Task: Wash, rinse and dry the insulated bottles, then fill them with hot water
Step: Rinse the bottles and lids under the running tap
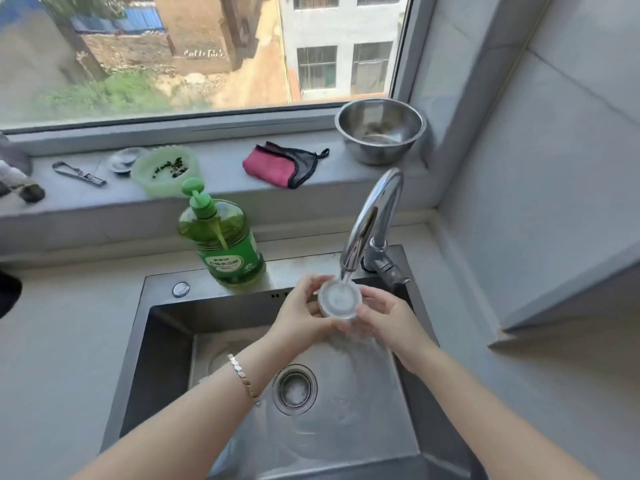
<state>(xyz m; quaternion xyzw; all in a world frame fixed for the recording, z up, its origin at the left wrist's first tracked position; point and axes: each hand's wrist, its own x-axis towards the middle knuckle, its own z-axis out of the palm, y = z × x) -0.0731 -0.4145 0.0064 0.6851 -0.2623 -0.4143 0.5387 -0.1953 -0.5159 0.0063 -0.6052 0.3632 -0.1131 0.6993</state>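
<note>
Window [207, 53] across the top, looking out on buildings and a dirt yard. Steel sink [166, 341] fills the lower centre, set in a pale countertop [69, 341]. Both forearms come in from the bottom corners and meet above the basin's far half, under the spout.

Windowsill [214, 188] runs along the back. At its right end stands a steel bowl [381, 150], just behind the chrome faucet [374, 216], whose spout arcs forward and left. Green dish soap bottle [225, 244] with pump stands upright on the sink's back ledge, left of the faucet. On the sill: pink cloth with black trim [273, 164] mid-sill, pale green plastic basket [145, 188] with dark bits inside, left of it and just behind the soap pump.

Left hand [301, 313]: fingers curled round the left edge of a round grey cap [340, 299], thumb on its rim. Right hand [384, 313]: fingers curled at the cap's right and under side, so both hands grip it. Cap is open side up, directly under the spout tip, with water falling onto its far rim and spilling down below the hands.

Drain [295, 389] sits in the basin floor between the forearms. Metal peeler [79, 173] and small clear dish [123, 160] lie on the left sill. Bracelet [242, 374] on the left wrist.
</note>
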